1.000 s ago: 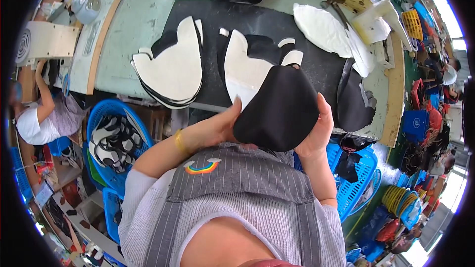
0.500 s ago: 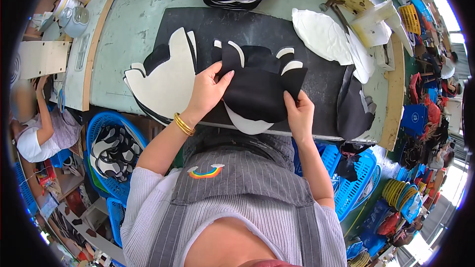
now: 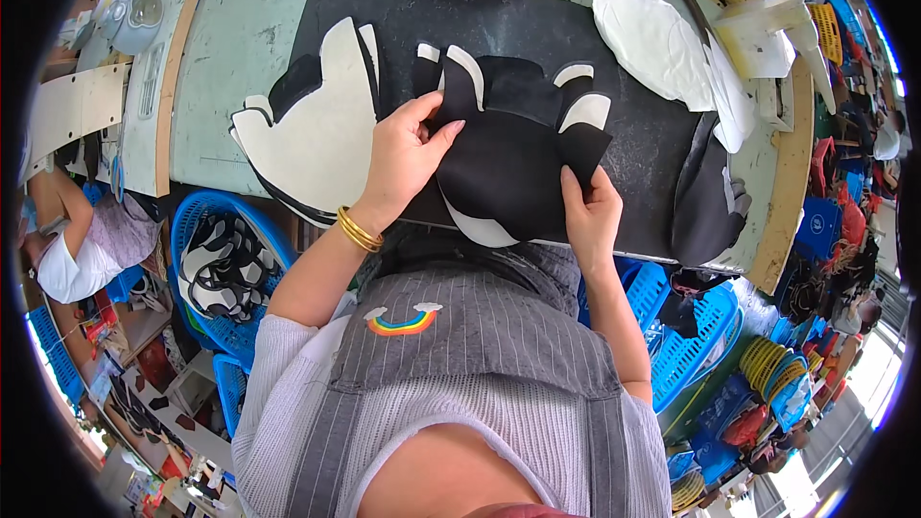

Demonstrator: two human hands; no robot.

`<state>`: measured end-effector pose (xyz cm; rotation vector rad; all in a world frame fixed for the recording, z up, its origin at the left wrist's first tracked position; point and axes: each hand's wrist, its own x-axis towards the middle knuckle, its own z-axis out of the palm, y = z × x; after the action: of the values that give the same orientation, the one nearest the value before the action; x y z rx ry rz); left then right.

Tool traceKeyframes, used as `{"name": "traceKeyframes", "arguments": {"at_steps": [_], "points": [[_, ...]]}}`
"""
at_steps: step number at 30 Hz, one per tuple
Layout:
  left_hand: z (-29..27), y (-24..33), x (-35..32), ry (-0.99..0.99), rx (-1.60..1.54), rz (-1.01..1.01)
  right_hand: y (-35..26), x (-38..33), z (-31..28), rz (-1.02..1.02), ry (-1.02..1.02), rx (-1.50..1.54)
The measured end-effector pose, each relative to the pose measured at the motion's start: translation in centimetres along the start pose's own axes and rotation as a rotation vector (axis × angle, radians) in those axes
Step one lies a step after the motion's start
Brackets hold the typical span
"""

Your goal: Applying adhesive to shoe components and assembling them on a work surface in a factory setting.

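Observation:
A black cut piece of soft sheet material point(image 3: 513, 168) lies on a stack of black-and-white cut pieces point(image 3: 499, 230) on the dark mat point(image 3: 537, 29) of the workbench. My left hand point(image 3: 403, 158), with gold bangles at the wrist, pinches the black piece's upper left edge. My right hand point(image 3: 590, 216) holds its right edge between thumb and fingers. A second stack of white-faced cut pieces point(image 3: 312, 139) lies just left of my left hand.
White cut pieces point(image 3: 662, 43) and a white block point(image 3: 767, 24) sit at the bench's right end; black pieces point(image 3: 705, 201) hang over its edge. Blue baskets point(image 3: 225, 269) with pieces stand below left, more blue baskets point(image 3: 686, 336) right. Another person point(image 3: 77, 249) sits far left.
The black piece, held up near my chest a second ago, has been lowered flat onto the stack. Both hands moved forward onto the bench with it.

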<state>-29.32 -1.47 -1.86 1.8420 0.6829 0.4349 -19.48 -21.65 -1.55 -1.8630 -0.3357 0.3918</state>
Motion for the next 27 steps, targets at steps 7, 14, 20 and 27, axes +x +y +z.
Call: {"name": "traceKeyframes", "arguments": {"at_steps": [7,14,20,27], "points": [[-0.5,2.7,-0.5,0.150,0.463,0.508,0.1,0.2,-0.5,-0.006,-0.009,-0.159],[-2.1,3.3,-1.8,-0.636,0.481,0.774,-1.7,1.2,-1.4,0.038,-0.018,-0.125],[-3.3,2.6,-1.4,-0.750,0.457,0.790,-1.3,0.8,-1.6,-0.009,-0.012,-0.109],[-3.4,2.1,-1.6,-0.723,0.478,0.827,1.0,1.3,-1.7,-0.156,0.083,-0.303]]}}
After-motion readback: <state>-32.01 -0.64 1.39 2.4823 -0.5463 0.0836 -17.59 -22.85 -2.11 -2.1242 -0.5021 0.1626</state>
